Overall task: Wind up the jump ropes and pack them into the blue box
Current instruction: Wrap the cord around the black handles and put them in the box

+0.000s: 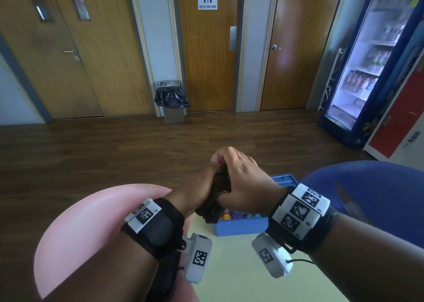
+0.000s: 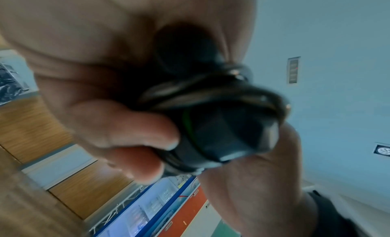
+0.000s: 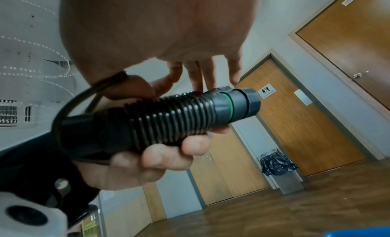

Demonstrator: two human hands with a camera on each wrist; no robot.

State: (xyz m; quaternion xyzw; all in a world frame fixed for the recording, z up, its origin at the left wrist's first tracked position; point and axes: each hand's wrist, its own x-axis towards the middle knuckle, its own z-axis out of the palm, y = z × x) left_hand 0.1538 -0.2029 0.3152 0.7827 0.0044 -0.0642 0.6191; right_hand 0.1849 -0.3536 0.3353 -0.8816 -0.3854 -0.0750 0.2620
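- One jump rope (image 1: 218,194) shows, black, its cord wound in tight coils around the handles; it is held above the near edge of the one blue box (image 1: 241,227).
- The box sits on a pale green counter (image 1: 234,269), small colourful items inside, partly hidden by both wrists.
- Left hand (image 1: 195,187) grip: fingers clamped round the bundle.
- Right hand (image 1: 243,175) grip: thumb and fingers pinching the loose cord end.

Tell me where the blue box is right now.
In the head view the blue box sits on the pale green table, right of centre, just beyond and below both hands, beside a blue ball.
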